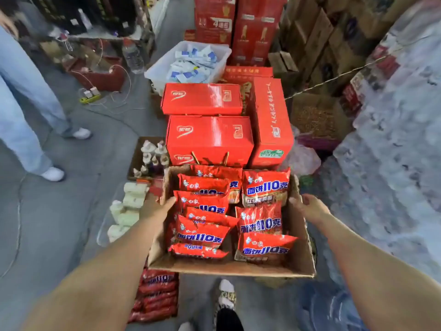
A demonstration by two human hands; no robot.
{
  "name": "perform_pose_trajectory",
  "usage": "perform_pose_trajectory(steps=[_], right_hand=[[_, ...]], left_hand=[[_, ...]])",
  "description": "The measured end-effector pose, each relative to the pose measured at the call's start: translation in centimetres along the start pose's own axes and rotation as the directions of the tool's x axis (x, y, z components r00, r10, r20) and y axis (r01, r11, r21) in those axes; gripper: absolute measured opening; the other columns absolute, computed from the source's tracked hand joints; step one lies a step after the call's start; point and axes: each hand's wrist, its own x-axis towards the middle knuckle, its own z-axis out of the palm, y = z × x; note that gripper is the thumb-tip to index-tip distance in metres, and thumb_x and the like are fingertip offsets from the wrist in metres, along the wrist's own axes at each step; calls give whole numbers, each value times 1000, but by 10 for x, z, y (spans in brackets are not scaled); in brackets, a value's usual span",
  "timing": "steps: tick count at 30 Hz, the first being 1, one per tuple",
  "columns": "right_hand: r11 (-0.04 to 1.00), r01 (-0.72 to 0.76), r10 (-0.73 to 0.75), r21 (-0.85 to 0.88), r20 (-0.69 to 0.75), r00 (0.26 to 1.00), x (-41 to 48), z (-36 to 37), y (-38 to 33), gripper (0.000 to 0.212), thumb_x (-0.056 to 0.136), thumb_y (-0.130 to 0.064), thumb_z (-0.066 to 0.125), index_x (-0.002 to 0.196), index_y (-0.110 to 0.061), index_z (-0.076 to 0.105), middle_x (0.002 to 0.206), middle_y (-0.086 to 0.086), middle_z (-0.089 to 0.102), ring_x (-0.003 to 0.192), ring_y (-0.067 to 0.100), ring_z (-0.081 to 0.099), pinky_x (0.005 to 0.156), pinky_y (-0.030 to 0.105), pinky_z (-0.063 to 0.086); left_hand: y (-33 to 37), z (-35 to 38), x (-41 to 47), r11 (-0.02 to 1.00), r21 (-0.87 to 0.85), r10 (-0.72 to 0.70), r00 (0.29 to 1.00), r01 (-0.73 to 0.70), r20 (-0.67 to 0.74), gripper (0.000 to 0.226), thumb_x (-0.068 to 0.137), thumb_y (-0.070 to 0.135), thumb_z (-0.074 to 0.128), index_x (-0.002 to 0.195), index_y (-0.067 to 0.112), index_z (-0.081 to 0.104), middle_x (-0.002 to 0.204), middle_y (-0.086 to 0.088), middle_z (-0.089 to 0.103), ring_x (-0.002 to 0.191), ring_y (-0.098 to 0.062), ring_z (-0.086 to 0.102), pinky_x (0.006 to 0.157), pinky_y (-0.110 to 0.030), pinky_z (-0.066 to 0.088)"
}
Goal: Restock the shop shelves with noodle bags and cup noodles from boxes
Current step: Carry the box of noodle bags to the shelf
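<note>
- Grey concrete floor runs under me, hemmed in by stock on both sides.
- Between my hands hangs the open cardboard box, held clear of the floor, with my shoe showing beneath it.
- Red noodle bags lie inside it in 2 overlapping rows, none taken out yet as far as I can judge.
- My left hand grips the left wall, thumb over the rim and touching a bag. My right hand grips the right wall. The outer fingers of both are hidden.
- 1 hand on each side keeps the load level, I think.
- Just ahead of my hands stand 2 red cartons and a taller carton, which block the way straight on.
- Below my left forearm a wrapped noodle pack lies on the floor, and pale bottles stand left of that hand.
- Farther ahead sits a white bin of packets.
- Well left, a person in jeans stands near a power strip with loose cables, a likely trip risk.
- Plastic-wrapped stacks crowd my right hand.
- I cannot pick out a shelf.
</note>
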Motion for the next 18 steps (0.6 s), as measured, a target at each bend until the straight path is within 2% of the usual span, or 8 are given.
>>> perform_pose_trajectory(steps=[3, 6, 8, 11, 13, 15, 18], right_hand=[[988, -62, 66, 142, -24, 998, 20, 16, 13, 45, 94, -44, 64, 119, -7, 65, 111, 14, 71, 103, 33, 66, 81, 36, 47], [965, -147, 152, 215, -7, 988, 25, 27, 17, 62, 94, -48, 62, 143, -11, 49, 136, 14, 60, 123, 35, 57, 96, 39, 45], [948, -177, 183, 265, 1, 983, 30, 31, 21, 68, 94, -51, 61, 150, -19, 41, 145, 11, 54, 129, 34, 54, 105, 44, 44], [922, -201, 199, 330, 41, 979, 38, 37, 31, 63, 93, -54, 61, 149, -32, 43, 141, 6, 58, 125, 31, 58, 105, 48, 47], [908, -214, 204, 362, 65, 977, 40, 40, 33, 57, 93, -52, 62, 145, -36, 47, 134, 4, 63, 118, 30, 61, 102, 48, 49], [891, -243, 228, 383, 84, 970, 42, 43, 33, 55, 93, -51, 62, 143, -33, 49, 130, 4, 65, 114, 30, 63, 101, 49, 50], [879, -287, 263, 380, 116, 958, 48, 50, 38, 61, 89, -57, 64, 140, -27, 50, 129, 6, 65, 113, 31, 64, 99, 52, 51]], left_hand=[[4, 12, 8, 998, -44, -37, 999, 36, -30, 69, 87, 50, 67, 139, 9, 50, 135, -18, 58, 122, -39, 54, 100, -44, 43], [5, 19, 11, 986, -67, -151, 988, 150, -18, 77, 85, 54, 68, 143, 10, 46, 139, -18, 55, 125, -40, 52, 104, -45, 42], [1, 21, 16, 974, -78, -214, 977, 213, 4, 81, 81, 59, 68, 141, 8, 47, 136, -19, 57, 122, -40, 55, 103, -44, 44], [-3, 22, 23, 964, -127, -227, 972, 233, 61, 83, 77, 62, 71, 141, 12, 49, 136, -14, 58, 120, -38, 57, 104, -46, 44], [0, 22, 22, 952, -196, -220, 970, 237, 101, 74, 79, 56, 72, 137, 15, 51, 133, -7, 60, 113, -30, 60, 98, -40, 45], [5, 21, 19, 941, -242, -207, 967, 238, 147, 56, 86, 45, 70, 133, 19, 52, 126, 2, 59, 97, -19, 59, 86, -32, 43], [5, 19, 20, 931, -280, -174, 960, 232, 217, 53, 85, 44, 71, 129, 22, 54, 119, 0, 65, 81, -10, 59, 77, -27, 44]])
